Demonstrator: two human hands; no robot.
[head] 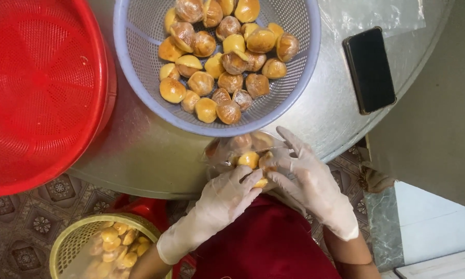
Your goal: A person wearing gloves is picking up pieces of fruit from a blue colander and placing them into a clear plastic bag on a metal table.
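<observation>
Head view, gloved left hand (pixel 227 196) and right hand (pixel 305 178) both gripping clear bag (pixel 232 150) of small buns.

A clear plastic bag (pixel 240 150) sits at the near edge of the round metal table (pixel 155 160), just below the lavender basket's rim. It is crumpled and open toward the person, and holds several small round golden-brown buns (pixel 249 159), some glossy and darker on top, some pale yellow. The buns are bunched together inside, seen through the film, with one pale bun lowest, at the bag's mouth.
</observation>
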